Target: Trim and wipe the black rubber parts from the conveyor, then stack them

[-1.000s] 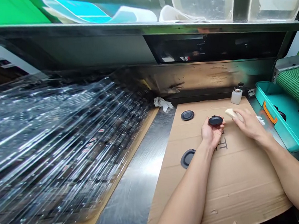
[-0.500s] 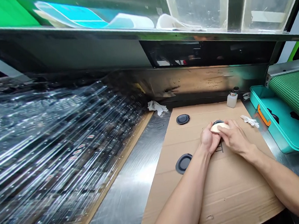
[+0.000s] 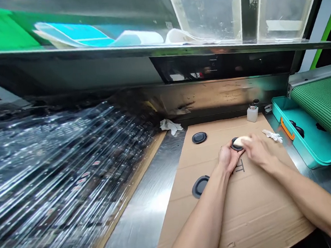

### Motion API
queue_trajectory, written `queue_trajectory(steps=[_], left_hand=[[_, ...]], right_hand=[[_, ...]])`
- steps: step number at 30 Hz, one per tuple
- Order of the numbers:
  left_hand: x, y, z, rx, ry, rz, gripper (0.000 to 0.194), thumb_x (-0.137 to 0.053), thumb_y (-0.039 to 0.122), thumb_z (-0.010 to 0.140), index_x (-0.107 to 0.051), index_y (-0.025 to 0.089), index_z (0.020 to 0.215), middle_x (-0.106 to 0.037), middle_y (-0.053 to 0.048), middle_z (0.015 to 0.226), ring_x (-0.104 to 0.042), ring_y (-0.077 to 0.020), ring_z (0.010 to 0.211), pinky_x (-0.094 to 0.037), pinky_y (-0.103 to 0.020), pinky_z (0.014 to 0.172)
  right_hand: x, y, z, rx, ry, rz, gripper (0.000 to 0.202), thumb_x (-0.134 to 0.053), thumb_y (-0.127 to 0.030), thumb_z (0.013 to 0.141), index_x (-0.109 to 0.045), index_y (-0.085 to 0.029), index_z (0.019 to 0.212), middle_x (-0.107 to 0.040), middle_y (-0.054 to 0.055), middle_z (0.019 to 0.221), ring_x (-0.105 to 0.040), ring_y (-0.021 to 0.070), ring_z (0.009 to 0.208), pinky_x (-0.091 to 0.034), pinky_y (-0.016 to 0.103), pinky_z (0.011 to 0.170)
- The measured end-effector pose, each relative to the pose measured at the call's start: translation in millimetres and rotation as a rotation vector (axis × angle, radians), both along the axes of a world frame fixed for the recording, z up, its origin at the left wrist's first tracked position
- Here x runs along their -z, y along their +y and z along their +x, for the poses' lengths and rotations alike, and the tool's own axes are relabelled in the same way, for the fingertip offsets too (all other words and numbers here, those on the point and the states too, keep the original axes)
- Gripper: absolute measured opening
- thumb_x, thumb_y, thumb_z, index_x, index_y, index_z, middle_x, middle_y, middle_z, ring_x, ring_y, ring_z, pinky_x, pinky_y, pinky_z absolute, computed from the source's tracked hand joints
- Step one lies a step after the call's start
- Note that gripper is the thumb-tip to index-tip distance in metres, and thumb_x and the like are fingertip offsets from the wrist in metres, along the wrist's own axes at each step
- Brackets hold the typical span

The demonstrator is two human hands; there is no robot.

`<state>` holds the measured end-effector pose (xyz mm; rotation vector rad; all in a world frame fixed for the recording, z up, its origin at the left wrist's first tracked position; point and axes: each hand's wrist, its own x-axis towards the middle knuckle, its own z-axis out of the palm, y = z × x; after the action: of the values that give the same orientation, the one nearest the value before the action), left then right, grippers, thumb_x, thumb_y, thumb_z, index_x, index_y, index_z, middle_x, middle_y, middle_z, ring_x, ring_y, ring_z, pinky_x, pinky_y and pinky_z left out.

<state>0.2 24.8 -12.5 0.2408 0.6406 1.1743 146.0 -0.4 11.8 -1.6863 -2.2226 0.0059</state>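
Note:
Over the cardboard sheet, my left hand has its fingers closed on a small dark round part. My right hand, slightly blurred, grips a cream-coloured pad that overlaps the right side of that part. Two similar dark round parts lie on the cardboard to the left: one farther back, the other nearer, beside my left forearm. Black marks show on the cardboard just below my hands.
A small bottle stands at the cardboard's back edge, with a crumpled white cloth nearby. At right sits a teal bin holding dark parts, under a green belt. Plastic-wrapped stacks fill the left. Another white cloth lies at the back.
The pad in my right hand has shifted right, uncovering more of the dark part in my left hand. The whole view has tilted and moved slightly.

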Motion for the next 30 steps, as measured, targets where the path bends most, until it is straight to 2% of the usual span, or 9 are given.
queue_trajectory(steps=[3,6,8,11,14,18,23,27,30], left_hand=[[-9.1,-4,-2,-0.016,0.037,0.050,0.027,-0.042,0.028,0.100,-0.064,0.012,0.101,-0.070,-0.018,0.112,-0.070,-0.0250,0.100,-0.059,-0.042,0.085],[-23.9,-20,-1,-0.026,0.192,0.188,0.026,-0.063,0.037,0.091,-0.066,0.013,0.100,-0.070,-0.017,0.114,-0.069,-0.0243,0.102,-0.056,-0.038,0.089],[-33.2,-40,0,-0.092,0.471,0.355,0.034,-0.077,0.036,0.080,-0.067,0.015,0.104,-0.069,-0.015,0.116,-0.065,-0.0261,0.111,-0.051,-0.039,0.099],[-42.2,-78,-5,-0.235,0.869,0.620,0.060,-0.087,0.027,0.067,-0.063,0.024,0.122,-0.064,-0.013,0.129,-0.053,-0.0293,0.127,-0.036,-0.044,0.115],[-46.1,-111,-12,-0.323,1.005,0.743,0.077,-0.087,0.021,0.066,-0.052,0.028,0.135,-0.061,-0.011,0.132,-0.049,-0.0298,0.132,-0.030,-0.046,0.119],[-47.2,-133,-18,-0.410,1.060,0.758,0.085,-0.086,0.017,0.066,-0.044,0.028,0.139,-0.063,-0.011,0.128,-0.052,-0.0285,0.129,-0.032,-0.044,0.118],[-48.1,-145,-21,-0.372,1.105,0.729,0.083,-0.084,0.018,0.069,-0.042,0.027,0.141,-0.059,-0.012,0.134,-0.047,-0.0293,0.134,-0.028,-0.046,0.120],[-52.0,-153,-23,-0.379,1.007,0.622,0.073,-0.087,0.023,0.066,-0.053,0.027,0.130,-0.057,-0.013,0.139,-0.042,-0.0314,0.138,-0.029,-0.046,0.119],[-49.9,-151,-38,-0.359,1.173,0.584,0.047,-0.085,0.029,0.069,-0.065,0.024,0.112,-0.066,-0.011,0.122,-0.056,-0.0299,0.122,-0.043,-0.038,0.107]], right_hand=[[6.5,10,16,0.163,-0.018,0.045,0.030,-0.045,-0.031,0.100,-0.070,-0.023,0.115,-0.055,0.013,0.114,-0.049,0.0254,0.107,-0.041,0.034,0.091],[15.9,16,26,0.157,-0.033,0.049,0.031,-0.045,-0.034,0.100,-0.069,-0.025,0.117,-0.057,0.012,0.114,-0.049,0.0260,0.106,-0.041,0.036,0.091],[21.0,19,28,0.140,-0.033,0.036,0.032,-0.045,-0.037,0.100,-0.069,-0.026,0.119,-0.058,0.011,0.111,-0.050,0.0259,0.104,-0.041,0.037,0.091],[24.3,20,28,0.126,-0.022,0.039,0.034,-0.045,-0.039,0.100,-0.067,-0.027,0.122,-0.059,0.011,0.110,-0.050,0.0266,0.106,-0.039,0.037,0.093],[24.7,22,30,0.111,-0.017,0.044,0.034,-0.046,-0.038,0.099,-0.067,-0.027,0.123,-0.059,0.012,0.113,-0.049,0.0277,0.107,-0.037,0.038,0.094],[25.5,25,34,0.091,0.002,0.037,0.035,-0.048,-0.038,0.098,-0.066,-0.026,0.125,-0.058,0.012,0.114,-0.049,0.0279,0.107,-0.035,0.038,0.096],[27.0,29,36,0.094,0.010,0.040,0.034,-0.048,-0.038,0.097,-0.068,-0.025,0.122,-0.059,0.012,0.113,-0.049,0.0289,0.107,-0.035,0.038,0.096],[27.2,32,38,0.084,0.010,0.037,0.034,-0.048,-0.037,0.097,-0.068,-0.025,0.122,-0.059,0.012,0.113,-0.049,0.0292,0.109,-0.034,0.038,0.096],[26.8,32,38,0.079,0.006,0.035,0.034,-0.048,-0.037,0.097,-0.068,-0.025,0.122,-0.060,0.012,0.113,-0.049,0.0293,0.109,-0.035,0.039,0.095]])
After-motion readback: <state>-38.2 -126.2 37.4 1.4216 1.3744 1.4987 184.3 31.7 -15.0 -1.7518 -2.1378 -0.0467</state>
